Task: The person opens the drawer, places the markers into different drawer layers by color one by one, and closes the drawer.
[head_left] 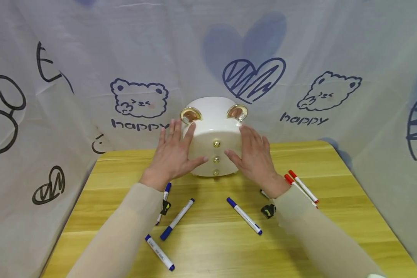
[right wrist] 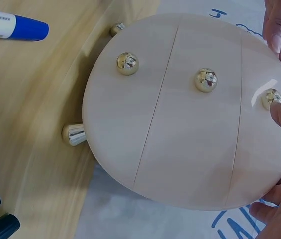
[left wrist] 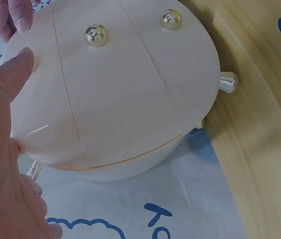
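A rounded white box (head_left: 212,112) with drawer-like seams stands upright at the back of the table. It has two gold ears (head_left: 237,112), a column of gold knobs (left wrist: 96,35) and small gold feet (right wrist: 74,134). My left hand (head_left: 172,156) lies along its left side, fingers stretched toward the left ear, thumb pointing across the front. On the opposite side, my right hand (head_left: 257,154) rests with extended fingers, its thumb near the top knob (right wrist: 270,98) in the right wrist view. Neither hand's fingers curl round the box. The box's back is hidden.
Blue-capped markers (head_left: 244,216) lie scattered on the wooden table (head_left: 208,251) in front of the box. Red-capped markers (head_left: 304,186) lie at right, partly behind the right sleeve. Dark-capped markers (right wrist: 3,226) show in the right wrist view. A printed cloth (head_left: 194,46) hangs behind.
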`<state>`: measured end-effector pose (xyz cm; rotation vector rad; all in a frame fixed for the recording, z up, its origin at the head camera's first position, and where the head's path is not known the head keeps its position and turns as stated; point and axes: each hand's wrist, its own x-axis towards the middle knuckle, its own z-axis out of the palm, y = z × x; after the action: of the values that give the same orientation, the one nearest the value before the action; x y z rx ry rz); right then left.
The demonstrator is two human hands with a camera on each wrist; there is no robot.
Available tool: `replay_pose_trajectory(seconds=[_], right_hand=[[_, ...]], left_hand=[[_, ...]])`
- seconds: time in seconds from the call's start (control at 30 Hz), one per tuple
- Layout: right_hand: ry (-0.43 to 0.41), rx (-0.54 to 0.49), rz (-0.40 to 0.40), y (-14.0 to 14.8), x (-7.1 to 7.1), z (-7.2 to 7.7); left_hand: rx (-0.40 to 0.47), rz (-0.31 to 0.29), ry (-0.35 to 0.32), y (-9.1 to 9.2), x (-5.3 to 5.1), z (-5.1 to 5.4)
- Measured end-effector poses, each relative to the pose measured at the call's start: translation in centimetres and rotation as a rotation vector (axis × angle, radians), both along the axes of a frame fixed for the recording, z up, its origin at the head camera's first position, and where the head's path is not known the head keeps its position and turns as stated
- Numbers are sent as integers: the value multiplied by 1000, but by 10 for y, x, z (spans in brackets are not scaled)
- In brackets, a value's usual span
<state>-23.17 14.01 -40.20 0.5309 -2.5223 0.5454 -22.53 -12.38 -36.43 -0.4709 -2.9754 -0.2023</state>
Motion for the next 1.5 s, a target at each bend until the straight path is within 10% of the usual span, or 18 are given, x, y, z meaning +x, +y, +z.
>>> replay_pose_trajectory(seconds=[0.5,0.93,1.27,1.5], right_hand=[[-19,-32,8,-1,0,5],[-101,-146,25,-4,0,8],[-101,-149,21,-3,0,10],[-172,-204,27,-4,1,12]], left_hand=[[-7,3,7,-2,-1,4],[74,16,226,-13,-12,31],[-32,-37,83,3,-45,65],[-75,-37,12,16,-58,69]])
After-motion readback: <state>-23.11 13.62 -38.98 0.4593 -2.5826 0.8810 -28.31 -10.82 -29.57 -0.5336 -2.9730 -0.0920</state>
